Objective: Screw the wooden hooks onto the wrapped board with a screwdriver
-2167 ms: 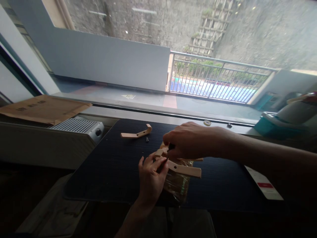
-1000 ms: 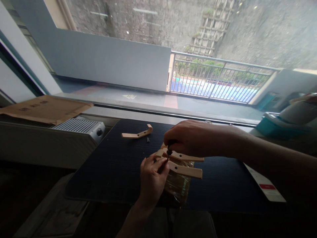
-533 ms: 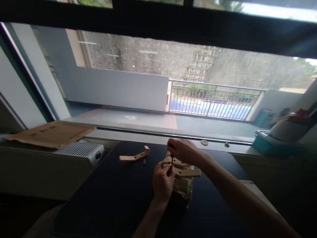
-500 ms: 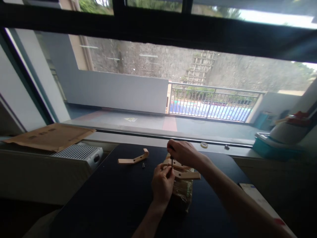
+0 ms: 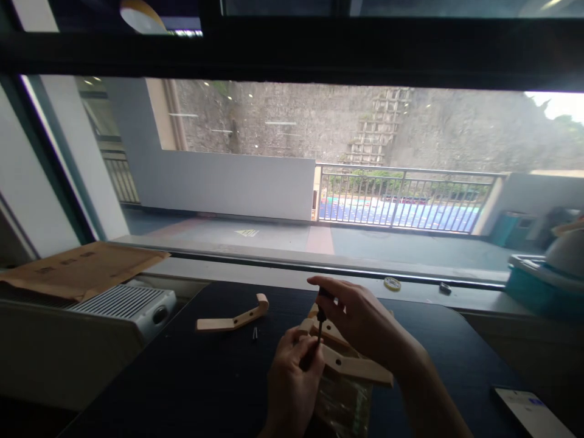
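Right hand (image 5: 360, 319) gripping the screwdriver (image 5: 321, 315) by its handle, shaft near upright! Left hand (image 5: 294, 377) pinching around its lower end. The hook (image 5: 362, 368) juts rightward from those left fingertips, beneath the right hand, atop the wrapped block (image 5: 342, 401).

"Where's the light from?"
"The window (image 5: 274, 137). Its frame (image 5: 365, 53) goes almost black against the daylight, and the sky (image 5: 559, 106) at upper right burns out to white."
"And indoors?"
"Dim. The worktop (image 5: 191, 371) sinks into shadow, and the tool (image 5: 322, 313) is nearly a silhouette."
"Glare?"
"Pale reflected streaks (image 5: 280, 123) across the glass."
"Sharpness?"
"Soft; print on the envelope (image 5: 86, 267) is smeared, and the side edges look stretched."
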`<state>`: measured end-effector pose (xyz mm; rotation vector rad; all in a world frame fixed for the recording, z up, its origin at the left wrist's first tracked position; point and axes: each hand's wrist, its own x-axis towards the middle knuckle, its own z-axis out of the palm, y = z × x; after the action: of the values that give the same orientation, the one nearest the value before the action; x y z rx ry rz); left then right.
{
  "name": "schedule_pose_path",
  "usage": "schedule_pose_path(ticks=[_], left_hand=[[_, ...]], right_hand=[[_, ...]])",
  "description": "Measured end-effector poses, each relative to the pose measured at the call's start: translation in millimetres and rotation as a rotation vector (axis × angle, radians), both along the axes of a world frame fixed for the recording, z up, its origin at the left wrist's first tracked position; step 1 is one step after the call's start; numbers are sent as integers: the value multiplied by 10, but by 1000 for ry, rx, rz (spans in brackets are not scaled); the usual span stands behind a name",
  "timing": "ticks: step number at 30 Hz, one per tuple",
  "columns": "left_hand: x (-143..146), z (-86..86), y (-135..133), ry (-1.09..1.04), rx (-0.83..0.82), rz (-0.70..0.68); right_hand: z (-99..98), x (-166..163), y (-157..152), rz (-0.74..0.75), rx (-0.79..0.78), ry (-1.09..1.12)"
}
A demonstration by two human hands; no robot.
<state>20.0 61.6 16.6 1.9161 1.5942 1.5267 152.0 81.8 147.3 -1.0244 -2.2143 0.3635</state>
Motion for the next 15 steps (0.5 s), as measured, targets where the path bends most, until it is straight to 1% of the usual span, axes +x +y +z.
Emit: schedule_pose_path(ticks=[4, 6, 9, 13, 15], left_hand=[[-6, -15, -1, -26, -3, -21], [-5, -8, -3, -40, -1, -25], [-2, 11, -10, -45, -2, -31], [-3, 40, -15, -46, -2, -38], [-5, 47, -14, -51, -7, -45]], right_hand=[[-26, 27, 53, -86, 23, 0], [-42, 24, 54, -107, 37, -4], [-60, 1, 9, -72, 38, 13], [-82, 3, -41, 33, -27, 58], [-99, 21, -23, 52, -42, 74]])
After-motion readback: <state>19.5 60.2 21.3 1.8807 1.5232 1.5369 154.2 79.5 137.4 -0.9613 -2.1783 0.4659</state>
